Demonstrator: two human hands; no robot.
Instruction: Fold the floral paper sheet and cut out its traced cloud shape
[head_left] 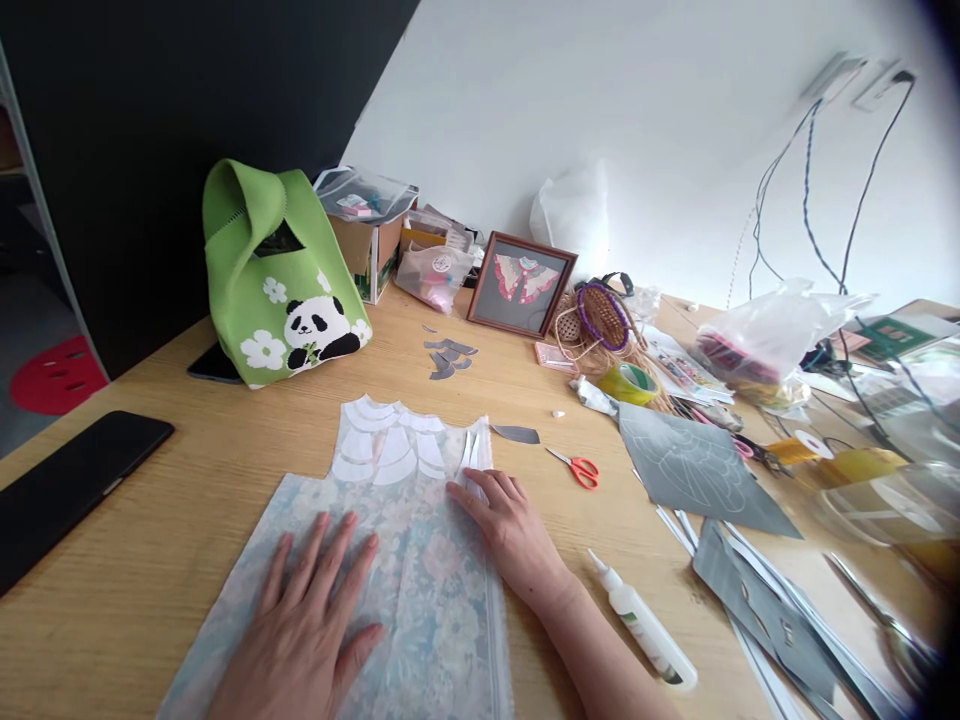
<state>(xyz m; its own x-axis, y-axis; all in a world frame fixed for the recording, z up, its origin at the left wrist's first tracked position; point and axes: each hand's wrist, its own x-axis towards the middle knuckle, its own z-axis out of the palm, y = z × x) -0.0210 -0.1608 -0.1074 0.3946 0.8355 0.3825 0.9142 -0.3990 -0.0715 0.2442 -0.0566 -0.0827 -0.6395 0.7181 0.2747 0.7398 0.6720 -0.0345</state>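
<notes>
A sheet of pale floral paper (420,580) is being held flat on the wooden tabletop (172,480), lying at six o'clock in the view, directly in front of the person. The left hand (307,625) is being pressed palm-down on the sheet's lower left part, its fingers spread wide and gripping nothing. The right hand (506,530) is being laid on the sheet's right edge — its fingers are held close together, the tips resting just beside a few white paper strips (472,455) at the sheet's upper right corner; whether a strip is being pinched cannot be told. White scalloped paper pieces (390,445) are lying in rows across the sheet's top, at twelve o'clock from the left hand.

The step in hand is judged to be the smoothing and steadying of the sheet while the cut pieces are being arranged. The next move would probably call for one hand to be kept flat as an anchor while the strips are handled lightly, so that the scalloped rows are not disturbed.

At four o'clock from the right hand a glue bottle (645,625) is lying — at two o'clock, red-handled scissors (577,468).
</notes>
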